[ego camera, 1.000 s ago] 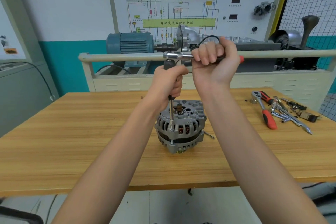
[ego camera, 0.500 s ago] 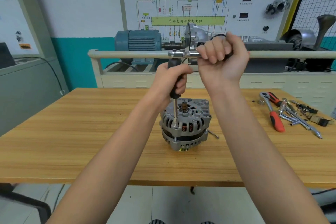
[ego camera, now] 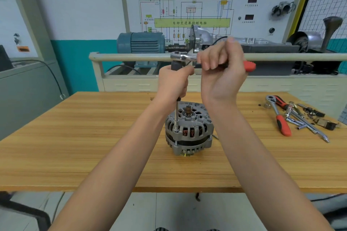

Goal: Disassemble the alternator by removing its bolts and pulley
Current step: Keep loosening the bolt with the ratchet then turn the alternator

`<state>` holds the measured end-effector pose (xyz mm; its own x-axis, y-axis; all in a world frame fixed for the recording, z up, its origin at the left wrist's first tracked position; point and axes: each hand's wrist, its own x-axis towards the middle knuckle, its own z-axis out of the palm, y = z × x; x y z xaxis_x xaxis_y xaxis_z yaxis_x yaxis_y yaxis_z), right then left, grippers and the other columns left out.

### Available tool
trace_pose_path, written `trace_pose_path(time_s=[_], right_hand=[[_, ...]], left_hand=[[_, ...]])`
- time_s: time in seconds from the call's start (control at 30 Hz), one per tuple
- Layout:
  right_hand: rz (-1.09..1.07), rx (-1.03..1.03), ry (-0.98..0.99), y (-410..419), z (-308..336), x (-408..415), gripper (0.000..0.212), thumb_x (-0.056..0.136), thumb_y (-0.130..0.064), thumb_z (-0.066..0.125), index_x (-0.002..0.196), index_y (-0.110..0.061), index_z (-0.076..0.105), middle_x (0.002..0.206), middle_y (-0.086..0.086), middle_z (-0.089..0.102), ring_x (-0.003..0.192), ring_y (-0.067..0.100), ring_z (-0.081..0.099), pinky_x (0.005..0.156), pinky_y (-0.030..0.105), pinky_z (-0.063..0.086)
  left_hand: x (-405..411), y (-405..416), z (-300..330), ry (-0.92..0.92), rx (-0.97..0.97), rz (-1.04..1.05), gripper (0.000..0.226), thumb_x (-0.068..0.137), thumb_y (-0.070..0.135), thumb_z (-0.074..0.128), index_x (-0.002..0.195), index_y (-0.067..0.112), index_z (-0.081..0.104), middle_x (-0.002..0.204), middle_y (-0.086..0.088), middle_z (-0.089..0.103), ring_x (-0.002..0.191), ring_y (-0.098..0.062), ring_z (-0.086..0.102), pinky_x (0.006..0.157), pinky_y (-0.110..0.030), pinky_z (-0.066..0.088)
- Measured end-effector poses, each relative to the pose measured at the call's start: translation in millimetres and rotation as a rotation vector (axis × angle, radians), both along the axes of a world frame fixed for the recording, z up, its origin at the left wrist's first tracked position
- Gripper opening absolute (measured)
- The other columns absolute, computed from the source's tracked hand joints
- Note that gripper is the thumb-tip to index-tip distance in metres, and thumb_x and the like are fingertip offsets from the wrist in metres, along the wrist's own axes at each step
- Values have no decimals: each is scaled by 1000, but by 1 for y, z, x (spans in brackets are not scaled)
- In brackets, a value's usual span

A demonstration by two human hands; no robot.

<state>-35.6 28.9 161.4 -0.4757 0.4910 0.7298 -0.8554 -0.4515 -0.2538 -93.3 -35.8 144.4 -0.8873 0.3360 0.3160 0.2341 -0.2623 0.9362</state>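
While standing shaft-up near the middle of the wooden table [ego camera: 75, 155], alternator [ego camera: 188, 133] only partly stripped: socket extension [ego camera: 176, 116] seated on a rim bolt [ego camera: 176, 130]. Left hand [ego camera: 173, 84] gripping the extension above it, right hand [ego camera: 221, 73] wrapped round the ratchet handle [ego camera: 248, 65]. Behind, wall diagram [ego camera: 187, 15] with Chinese lettering, too small to read surely.

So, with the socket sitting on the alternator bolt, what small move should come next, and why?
Probably the right hand swings the ratchet handle to loosen the bolt: the left hand steadies the vertical extension, and the bolt looks seated in the alternator.
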Motion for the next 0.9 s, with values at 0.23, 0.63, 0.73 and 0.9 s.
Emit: trace_pose_path(time_s=[0.23,0.63,0.73,0.9], right_hand=[[-195,137,33,-10,0,2,38,88,-2,45,53,-16,41,45,-1,35,45,17,33,51,32,30],[501,-330,-209,28,14,-20,52,96,-11,38,44,-15,35,40,-3,27,34,12,25,39,22,26],[278,-192,-134,14,7,-12,50,97,-9,37,48,-14,37,43,-1,31,40,14,28,45,26,32],[-214,127,19,-15,0,-5,36,91,-1,43,58,-15,42,47,0,37,46,17,36,54,33,34]], left_hand=[[-2,1,-2,4,26,0,41,86,3,59,60,20,32,41,7,27,35,-10,19,38,-17,17],[-9,-13,2,35,-57,-261,46,88,3,55,50,16,32,37,5,24,32,-10,15,39,-19,15],[-7,-7,1,14,-13,-105,45,87,0,54,53,19,30,39,6,24,33,-10,15,40,-19,15],[-5,0,0,-28,55,39,44,86,4,59,57,21,31,41,8,26,35,-10,18,38,-17,17]])
